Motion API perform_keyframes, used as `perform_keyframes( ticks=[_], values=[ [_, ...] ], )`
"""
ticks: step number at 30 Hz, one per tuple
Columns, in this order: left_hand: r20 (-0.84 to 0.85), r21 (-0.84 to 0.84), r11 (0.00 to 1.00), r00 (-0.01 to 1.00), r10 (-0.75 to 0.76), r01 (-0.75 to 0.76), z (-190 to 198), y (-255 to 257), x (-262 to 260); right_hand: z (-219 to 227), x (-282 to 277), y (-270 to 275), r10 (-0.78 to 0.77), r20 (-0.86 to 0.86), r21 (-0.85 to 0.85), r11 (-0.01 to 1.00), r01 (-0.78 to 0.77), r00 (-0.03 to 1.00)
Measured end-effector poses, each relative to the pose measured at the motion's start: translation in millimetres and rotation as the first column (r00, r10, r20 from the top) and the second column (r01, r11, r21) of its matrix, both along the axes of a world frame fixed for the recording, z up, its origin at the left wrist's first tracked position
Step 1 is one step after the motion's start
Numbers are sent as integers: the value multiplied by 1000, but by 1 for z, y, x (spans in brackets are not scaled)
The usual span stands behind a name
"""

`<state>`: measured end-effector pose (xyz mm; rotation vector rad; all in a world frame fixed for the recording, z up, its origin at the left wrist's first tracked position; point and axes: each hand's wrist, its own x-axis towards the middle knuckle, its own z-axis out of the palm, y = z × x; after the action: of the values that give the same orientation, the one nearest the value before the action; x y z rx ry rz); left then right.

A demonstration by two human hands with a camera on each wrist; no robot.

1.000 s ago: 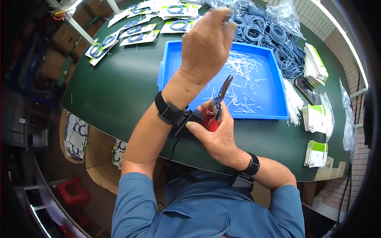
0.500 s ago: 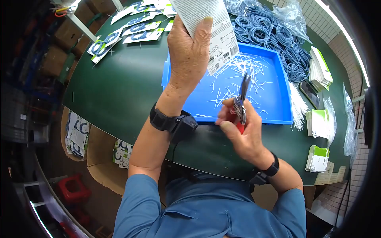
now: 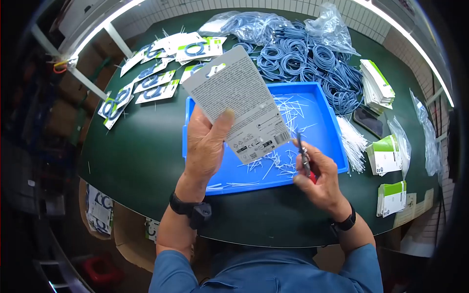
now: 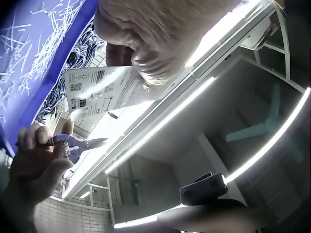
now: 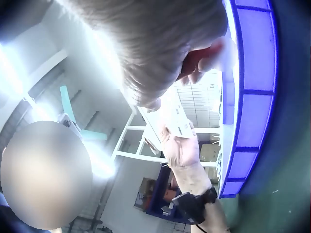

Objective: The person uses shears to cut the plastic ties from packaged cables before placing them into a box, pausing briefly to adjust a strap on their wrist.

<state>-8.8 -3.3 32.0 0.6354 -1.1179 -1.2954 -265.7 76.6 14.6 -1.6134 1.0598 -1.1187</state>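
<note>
My left hand (image 3: 202, 141) holds a grey-backed printed packaging card (image 3: 244, 102) upright and tilted over the blue tray (image 3: 328, 141). The thumb lies across the printed side, the fingers hidden behind it. Text, a barcode and a hanging slot show on the card. Just right of its lower corner, my right hand (image 3: 322, 181) grips red-handled snips (image 3: 305, 160) with their blades pointing up. In the left wrist view the snips' coil spring (image 4: 64, 149) and blades (image 4: 92, 144) show beside the card. White thin scraps (image 3: 292, 110) lie scattered in the tray.
Coiled grey-blue cables (image 3: 293, 61) pile up behind the tray. Carded cables (image 3: 159, 90) lie at the back left. On the right are white ties (image 3: 351, 144), a phone (image 3: 368, 121) and card stacks (image 3: 385, 154). Cardboard boxes (image 3: 134, 244) stand below the table edge.
The left hand has brought the card in from the far side, then lowered it nearer to the body. The right hand with the snips has moved right. The head view has tilted up.
</note>
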Motion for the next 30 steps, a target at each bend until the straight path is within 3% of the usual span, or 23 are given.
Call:
perform_keyframes(
  ticks=[3,6,7,10,11,13,14,15,18,24,30],
  values=[
    [-118,53,998,993,-20,26,2,-2,-3,-1,-13,-6,-64,-16,0,998,64,998],
    [-263,322,947,959,104,-14,0,-8,-1,-5,-14,-12,-85,-82,-54,995,81,993],
    [-260,325,946,959,108,-19,-1,-10,3,-7,-14,-13,-86,-141,-109,991,71,986],
    [-469,268,930,877,-100,250,-13,-14,23,-3,-6,-10,-66,-252,-173,985,22,965],
    [-464,282,928,881,-90,243,-20,-16,27,2,-2,-8,-46,-308,-186,982,-13,950],
    [-515,39,909,788,-337,414,-35,-23,33,6,5,-2,-15,-352,-182,982,-53,936],
    [-516,-82,869,725,-456,488,-40,-25,35,6,8,2,8,-355,-206,975,-87,935],
    [-514,-67,870,731,-450,488,-41,-28,36,6,11,5,27,-357,-237,964,-118,934],
    [-402,-250,735,623,-671,631,-42,-37,28,10,18,11,38,-378,-302,939,-162,925],
    [-417,-209,782,670,-614,587,-24,-17,13,10,30,26,29,-492,-415,870,-264,870],
    [-399,-297,764,652,-645,573,-19,-16,11,8,29,30,6,-459,-392,896,-208,889]
  ],
)
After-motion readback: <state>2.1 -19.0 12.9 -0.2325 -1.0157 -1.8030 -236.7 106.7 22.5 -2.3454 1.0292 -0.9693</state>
